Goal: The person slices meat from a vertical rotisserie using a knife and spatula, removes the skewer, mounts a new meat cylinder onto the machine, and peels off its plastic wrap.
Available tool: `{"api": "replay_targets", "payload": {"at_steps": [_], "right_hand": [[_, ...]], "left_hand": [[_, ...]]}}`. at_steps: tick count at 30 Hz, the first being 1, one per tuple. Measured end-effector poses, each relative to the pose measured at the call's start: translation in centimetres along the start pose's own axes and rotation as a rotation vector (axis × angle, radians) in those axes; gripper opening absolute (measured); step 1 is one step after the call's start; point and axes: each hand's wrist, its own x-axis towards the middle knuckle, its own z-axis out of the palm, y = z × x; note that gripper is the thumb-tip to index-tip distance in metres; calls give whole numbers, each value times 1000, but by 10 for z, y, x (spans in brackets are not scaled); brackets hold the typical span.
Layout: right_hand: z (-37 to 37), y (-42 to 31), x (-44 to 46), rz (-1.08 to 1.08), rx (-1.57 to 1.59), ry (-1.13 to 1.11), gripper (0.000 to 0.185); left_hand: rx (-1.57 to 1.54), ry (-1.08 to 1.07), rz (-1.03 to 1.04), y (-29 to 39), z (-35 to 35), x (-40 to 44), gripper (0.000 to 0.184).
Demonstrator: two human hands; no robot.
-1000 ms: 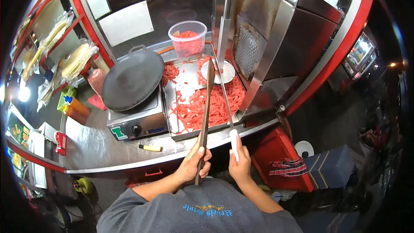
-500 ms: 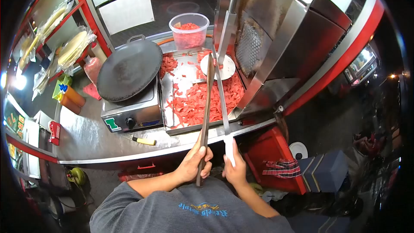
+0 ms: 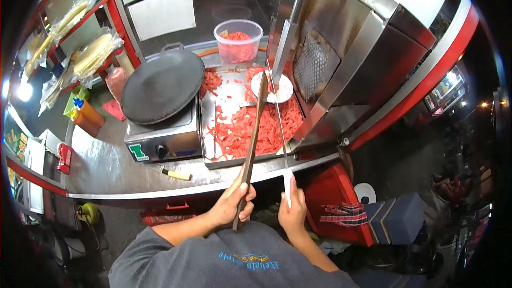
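A brown stick [image 3: 255, 133] and thin-bladed knife [image 3: 281, 133] are pointing over red strips [image 3: 232, 134].
The left hand [image 3: 229, 204] is gripping the stick's lower part; the right hand [image 3: 293, 210] is clasping the knife's white handle [image 3: 287, 180].

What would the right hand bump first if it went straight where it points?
Probably the counter edge, just ahead of the right hand. The hand's height is hard to tell: it might pass over toward the tray.
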Motion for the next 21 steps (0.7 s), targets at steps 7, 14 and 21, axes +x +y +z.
{"api": "replay_targets", "payload": {"at_steps": [7,14,21], "right_hand": [[9,1,18,-2,-5,18,63],[5,-21,8,10,150,-87,65],[-47,-10,-38,61,127,-134,61]], "left_hand": [[15,-8,34,-8,12,8,67],[-96,-32,47,-8,22,12,67],[-115,67,73,29,-5,-21,65]]}}
